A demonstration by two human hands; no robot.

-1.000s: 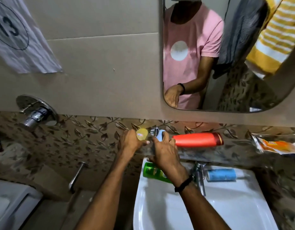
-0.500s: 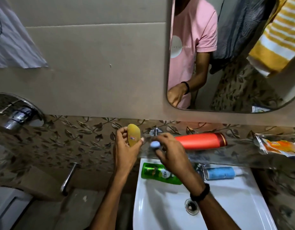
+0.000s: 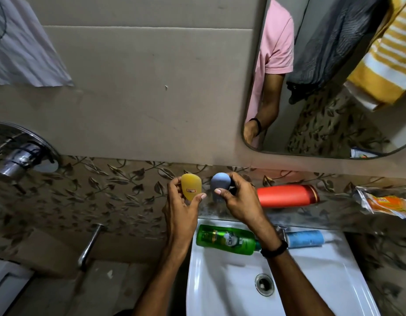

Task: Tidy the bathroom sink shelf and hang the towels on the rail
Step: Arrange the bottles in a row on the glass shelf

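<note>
My left hand (image 3: 181,208) grips a small yellow egg-shaped bottle (image 3: 191,187) upright in front of the leaf-patterned tiles. Beside it my right hand (image 3: 238,199) holds a grey-blue rounded object (image 3: 220,181) over the left end of the glass shelf (image 3: 334,215). A red bottle (image 3: 286,196) lies on its side on the shelf, and an orange packet (image 3: 389,202) lies at the shelf's right end. A green bottle (image 3: 227,239) and a blue tube (image 3: 304,239) lie on the back rim of the white sink (image 3: 323,281). A white cloth (image 3: 21,49) hangs at upper left.
The mirror (image 3: 330,87) reflects a dark towel and a yellow striped towel hanging behind me. A chrome shower valve (image 3: 19,156) sticks out of the wall on the left, with a chrome tap (image 3: 90,244) below it. The sink drain (image 3: 263,284) is open.
Both hands have lifted off the shelf. The yellow bottle has turned upright in my left hand, and the grey-blue object has come up in my right hand. The camera has tilted left and down.
</note>
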